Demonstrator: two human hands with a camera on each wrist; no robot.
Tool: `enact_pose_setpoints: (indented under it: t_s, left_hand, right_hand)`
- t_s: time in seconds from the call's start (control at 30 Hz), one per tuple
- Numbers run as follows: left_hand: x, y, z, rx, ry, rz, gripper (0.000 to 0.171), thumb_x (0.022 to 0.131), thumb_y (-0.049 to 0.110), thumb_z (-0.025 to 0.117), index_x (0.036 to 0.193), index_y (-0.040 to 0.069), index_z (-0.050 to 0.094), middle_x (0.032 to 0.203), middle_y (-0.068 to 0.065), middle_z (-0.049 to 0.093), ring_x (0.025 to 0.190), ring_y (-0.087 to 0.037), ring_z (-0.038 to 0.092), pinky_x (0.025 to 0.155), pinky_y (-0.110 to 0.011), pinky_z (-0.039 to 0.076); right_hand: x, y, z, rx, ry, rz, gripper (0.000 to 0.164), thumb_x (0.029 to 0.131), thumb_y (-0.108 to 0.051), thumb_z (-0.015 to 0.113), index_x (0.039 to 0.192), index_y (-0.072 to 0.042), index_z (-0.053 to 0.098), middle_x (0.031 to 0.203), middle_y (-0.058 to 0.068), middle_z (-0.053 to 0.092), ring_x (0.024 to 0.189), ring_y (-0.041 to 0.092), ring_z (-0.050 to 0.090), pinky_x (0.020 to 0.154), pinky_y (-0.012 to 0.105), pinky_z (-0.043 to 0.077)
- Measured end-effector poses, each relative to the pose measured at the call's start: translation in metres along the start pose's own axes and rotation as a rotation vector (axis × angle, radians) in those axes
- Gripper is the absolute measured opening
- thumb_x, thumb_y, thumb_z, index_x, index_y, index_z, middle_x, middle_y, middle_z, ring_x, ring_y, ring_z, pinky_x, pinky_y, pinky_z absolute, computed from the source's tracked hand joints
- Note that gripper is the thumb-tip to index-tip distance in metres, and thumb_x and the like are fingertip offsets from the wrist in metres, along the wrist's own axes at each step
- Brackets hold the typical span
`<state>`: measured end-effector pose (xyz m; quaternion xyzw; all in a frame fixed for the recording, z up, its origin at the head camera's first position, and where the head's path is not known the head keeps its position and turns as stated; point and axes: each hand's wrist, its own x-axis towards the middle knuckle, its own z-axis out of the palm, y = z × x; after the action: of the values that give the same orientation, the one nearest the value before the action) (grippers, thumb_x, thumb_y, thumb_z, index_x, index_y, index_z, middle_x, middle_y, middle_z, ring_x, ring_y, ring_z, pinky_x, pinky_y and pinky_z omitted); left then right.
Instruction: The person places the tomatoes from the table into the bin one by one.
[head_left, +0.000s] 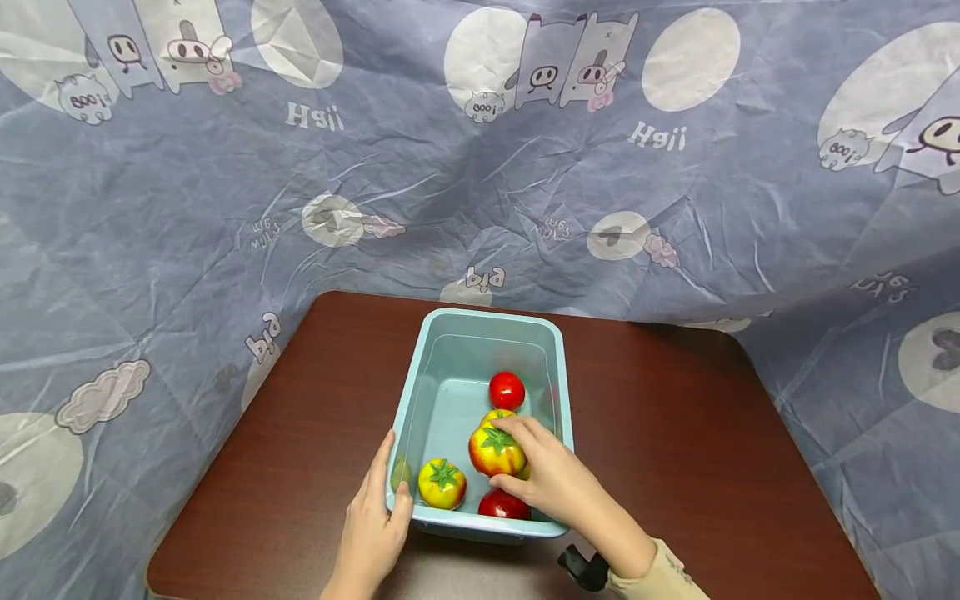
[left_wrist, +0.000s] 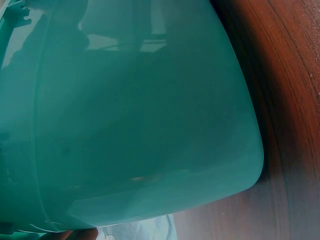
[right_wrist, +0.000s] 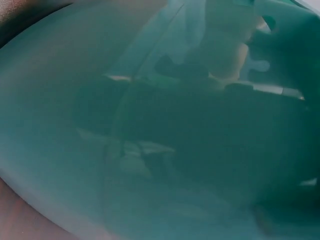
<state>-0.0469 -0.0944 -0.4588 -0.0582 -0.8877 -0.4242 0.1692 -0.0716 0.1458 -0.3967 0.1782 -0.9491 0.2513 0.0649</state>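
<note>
A light blue plastic bin [head_left: 487,315] stands on the table. My left hand [head_left: 372,521] grips its near left edge, thumb over the rim and fingers along the outside. My right hand [head_left: 558,479] reaches in over the right side and pinches a yellow-red toy tomato [head_left: 495,452] with a green leafy top. Partly hidden behind it sits another yellow tomato [head_left: 497,415]. A yellow tomato [head_left: 442,483] lies at the near left of the bin, a dark red round fruit [head_left: 504,504] by the near wall, and a bright red one [head_left: 507,391] farther back.
The brown wooden table [head_left: 660,433] extends on both sides of the bin. A grey-blue printed cloth [head_left: 465,183] hangs behind it. Both wrist views are mostly filled by the bin's outer wall [left_wrist: 150,125], with reflections on it. A black strap piece [head_left: 583,568] shows by the right wrist.
</note>
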Motion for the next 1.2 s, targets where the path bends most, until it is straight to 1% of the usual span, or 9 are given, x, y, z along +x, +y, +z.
enact_pose_setpoints:
  t_s: [0.27,0.53,0.67,0.87,1.0,1.2]
  left_hand:
    - [0.0,-0.001,0.001,0.003,0.001,-0.006,0.07,0.088,0.006,0.059,0.153,0.02,0.036,0.146,-0.011,0.053,0.115,-0.034,0.064,0.09,-0.054,0.052]
    - [0.0,0.0,0.0,0.004,-0.005,-0.005,0.07,0.089,0.005,0.058,0.153,0.019,0.036,0.146,-0.012,0.053,0.115,-0.035,0.064,0.09,-0.054,0.052]
    - [0.0,0.001,0.0,0.004,-0.005,-0.003,0.069,0.089,0.005,0.058,0.153,0.018,0.036,0.146,-0.013,0.053,0.114,-0.035,0.064,0.089,-0.055,0.052]
    - [0.001,0.001,0.0,0.006,-0.005,-0.001,0.068,0.089,0.006,0.059,0.153,0.017,0.037,0.145,-0.014,0.053,0.114,-0.036,0.064,0.089,-0.055,0.052]
    - [0.0,0.0,0.0,0.009,0.002,-0.006,0.068,0.088,0.006,0.059,0.152,0.017,0.037,0.145,-0.013,0.053,0.114,-0.035,0.064,0.088,-0.054,0.052]
    - [0.0,0.0,0.0,0.009,-0.001,-0.011,0.069,0.089,0.005,0.06,0.153,0.019,0.037,0.145,-0.012,0.053,0.115,-0.034,0.064,0.09,-0.053,0.052]
  right_hand:
    - [0.004,0.0,0.004,-0.044,-0.025,-0.027,0.067,0.076,-0.026,0.085,0.134,-0.012,0.056,0.127,0.006,0.059,0.11,0.024,0.059,0.088,0.041,0.056]
    - [0.007,0.001,0.009,-0.058,-0.033,-0.035,0.065,0.076,-0.026,0.084,0.133,-0.012,0.056,0.128,0.008,0.058,0.11,0.025,0.059,0.089,0.041,0.055]
    - [0.007,0.001,0.01,-0.068,-0.032,-0.041,0.067,0.076,-0.026,0.084,0.135,-0.012,0.056,0.131,0.009,0.057,0.112,0.027,0.059,0.089,0.042,0.056]
    - [0.006,0.003,0.011,-0.079,-0.016,-0.089,0.07,0.076,-0.026,0.085,0.137,-0.011,0.055,0.137,0.01,0.055,0.119,0.028,0.056,0.091,0.04,0.055]
    - [0.006,0.004,0.011,-0.092,0.014,-0.123,0.061,0.077,-0.025,0.084,0.131,-0.01,0.06,0.131,0.009,0.059,0.118,0.026,0.057,0.092,0.038,0.055]
    - [0.005,0.004,0.01,-0.08,0.069,-0.141,0.046,0.08,-0.022,0.081,0.122,-0.011,0.066,0.126,0.008,0.062,0.115,0.024,0.06,0.091,0.037,0.055]
